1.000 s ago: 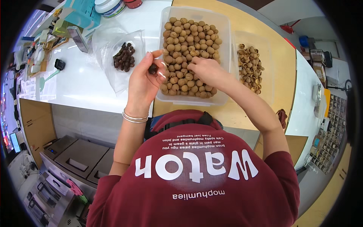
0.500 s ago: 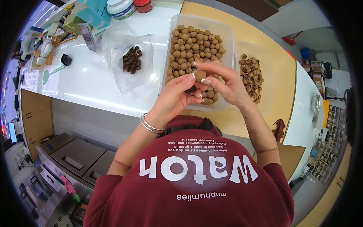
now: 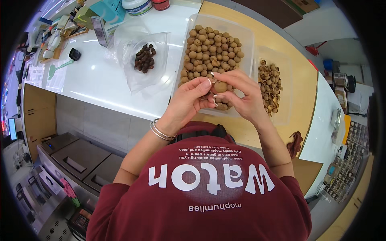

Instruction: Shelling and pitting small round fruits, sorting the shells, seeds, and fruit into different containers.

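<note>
Above the front of a clear plastic bin point(image 3: 252, 44) full of brown dried longans point(image 3: 211, 46), my two hands meet. Between the thumb and forefinger of my right hand point(image 3: 246, 95) is a whole dried longan point(image 3: 220, 86). Close against its left side, the fingers of my left hand point(image 3: 188, 100) are curled in. A dark peeled longan shows in their curl half a second ago; the fingers now mostly hide it. To the left, dark peeled fruits point(image 3: 145, 59) lie in a clear plastic bag point(image 3: 155, 78). On the right, a second clear bin point(image 3: 284, 86) holds cracked shells point(image 3: 270, 82).
A phone point(image 3: 99, 30) leans at the back left of the white counter point(image 3: 96, 82), beside boxes and a white tub point(image 3: 136, 6). A green spoon-like tool point(image 3: 60, 69) lies further left. Some dark red crumpled material point(image 3: 295, 144) rests at the wooden board's point(image 3: 299, 96) right edge.
The longan between my fingertips has moved slightly right, away from my left thumb and into my right fingers' pinch. The whole view has shifted a little.
</note>
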The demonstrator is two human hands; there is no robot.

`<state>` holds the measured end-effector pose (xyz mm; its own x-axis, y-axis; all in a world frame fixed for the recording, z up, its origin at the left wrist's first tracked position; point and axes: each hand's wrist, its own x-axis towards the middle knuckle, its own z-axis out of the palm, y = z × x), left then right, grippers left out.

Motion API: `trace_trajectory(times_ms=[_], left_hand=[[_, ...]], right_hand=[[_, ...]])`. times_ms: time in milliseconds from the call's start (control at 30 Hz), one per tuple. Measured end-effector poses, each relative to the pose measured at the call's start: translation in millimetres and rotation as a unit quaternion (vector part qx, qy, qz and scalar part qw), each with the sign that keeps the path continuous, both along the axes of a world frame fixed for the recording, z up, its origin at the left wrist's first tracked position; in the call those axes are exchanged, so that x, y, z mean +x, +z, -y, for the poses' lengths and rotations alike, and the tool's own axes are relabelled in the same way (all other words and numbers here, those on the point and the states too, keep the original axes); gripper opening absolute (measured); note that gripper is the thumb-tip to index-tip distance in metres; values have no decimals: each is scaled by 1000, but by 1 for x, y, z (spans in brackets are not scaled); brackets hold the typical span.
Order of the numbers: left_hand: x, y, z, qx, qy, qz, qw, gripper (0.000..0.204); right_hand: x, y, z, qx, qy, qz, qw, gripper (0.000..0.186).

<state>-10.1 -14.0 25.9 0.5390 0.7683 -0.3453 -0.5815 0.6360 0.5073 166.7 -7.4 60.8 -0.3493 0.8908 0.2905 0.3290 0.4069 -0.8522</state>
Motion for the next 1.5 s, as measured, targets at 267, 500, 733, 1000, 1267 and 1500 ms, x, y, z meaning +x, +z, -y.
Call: trace_trajectory(times_ms=[267,500,733,1000,1267,1500], left_hand=[[2,-1,1,33,1,-31,999,25],[13,8,8,49,26,-92,994,24],[13,7,4,74,27,-171,982,25],[1,1,-7,52,-17,-172,984,26],[3,-1,-15,-1,-7,-81,997,24],[16,-17,-15,-47,10,32,998,17]], right_hand=[[-1,-5,2,22,-5,19,1000,38],[-10,-4,22,132,-125,153,971,39],[-12,-10,21,44,-106,137,984,33],[0,-10,11,-89,-48,45,994,29],[4,-18,-1,-405,3,-273,872,32],[-4,-12,4,27,0,93,995,39]])
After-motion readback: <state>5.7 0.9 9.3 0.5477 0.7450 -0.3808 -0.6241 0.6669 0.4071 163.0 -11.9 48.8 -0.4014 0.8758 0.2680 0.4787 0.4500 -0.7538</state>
